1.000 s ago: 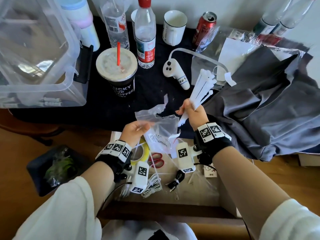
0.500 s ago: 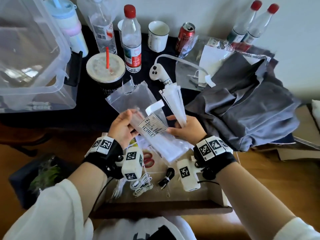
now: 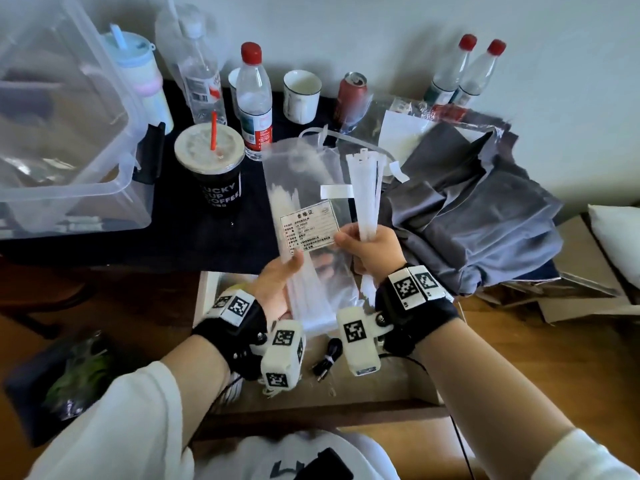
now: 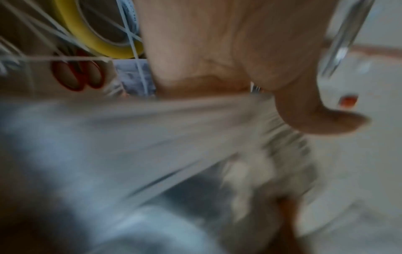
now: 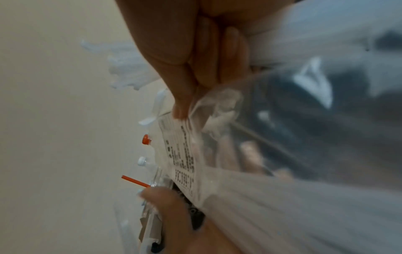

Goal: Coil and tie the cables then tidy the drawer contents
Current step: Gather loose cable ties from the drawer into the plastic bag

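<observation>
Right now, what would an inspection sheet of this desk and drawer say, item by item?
Surface: dark desk top, with an open drawer below it.
Job's things: clear bag with a printed label and white ties inside; loose bundle of ties; scissors and yellow tape roll in the drawer.
Clutter: bottles, coffee cup, mug, can, clear plastic box, grey cloth.
Hands: left hand holds the bag; right hand grips the ties, thumb on the bag.
Cables: small black coiled cable, tied, in the drawer; a white one, partly hidden.
Surroundings: pale wall, wooden floor.
</observation>
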Demonstrator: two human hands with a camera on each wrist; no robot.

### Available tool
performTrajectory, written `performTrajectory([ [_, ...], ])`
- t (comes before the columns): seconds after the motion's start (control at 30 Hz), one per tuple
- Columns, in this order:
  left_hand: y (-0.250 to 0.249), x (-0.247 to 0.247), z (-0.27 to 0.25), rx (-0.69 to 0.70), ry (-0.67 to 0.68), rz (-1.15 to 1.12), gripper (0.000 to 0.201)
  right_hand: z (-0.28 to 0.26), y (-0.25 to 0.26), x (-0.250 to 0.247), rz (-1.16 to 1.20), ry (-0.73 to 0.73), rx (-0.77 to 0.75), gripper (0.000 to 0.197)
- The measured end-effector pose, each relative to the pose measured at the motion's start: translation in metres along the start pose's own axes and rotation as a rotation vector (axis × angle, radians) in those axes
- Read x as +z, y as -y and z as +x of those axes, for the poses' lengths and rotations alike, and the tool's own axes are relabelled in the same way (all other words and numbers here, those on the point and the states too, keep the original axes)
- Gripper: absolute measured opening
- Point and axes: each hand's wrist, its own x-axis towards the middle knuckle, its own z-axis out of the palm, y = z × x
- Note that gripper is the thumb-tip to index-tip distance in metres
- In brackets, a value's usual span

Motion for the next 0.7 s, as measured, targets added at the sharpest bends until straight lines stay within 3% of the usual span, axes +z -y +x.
performTrajectory([
  [0.1,0.013,0.006,-0.001,0.044,-0.075,0.025,0.092,-0.009,0.015,-0.007,-0.083,0.069,0.01,0.013],
  [0.2,0.005,0.007,-0.002,0.109,-0.184,-0.099,0.05,-0.02,0.015,-0.02,-0.281,0.201,0.125,0.011],
  [0.3,-0.003,0.007,-0.002,0.109,-0.232,-0.12,0.03,-0.027,0.006,-0.027,-0.328,0.314,0.245,0.034],
  [0.33,-0.004,0.008,-0.003,0.111,-0.246,-0.135,0.027,-0.028,0.003,-0.027,-0.324,0.319,0.255,0.039],
  [0.43,-0.003,0.01,-0.003,0.122,-0.289,-0.168,0.02,-0.029,0.004,-0.028,-0.348,0.301,0.273,0.017],
  [0.6,0.005,0.018,-0.005,0.132,-0.277,-0.134,0.01,-0.035,0.004,-0.046,-0.435,0.351,0.347,0.018],
  [0.7,0.006,0.023,-0.006,0.123,-0.245,-0.131,0.012,-0.043,-0.005,-0.053,-0.292,0.248,0.331,0.012],
])
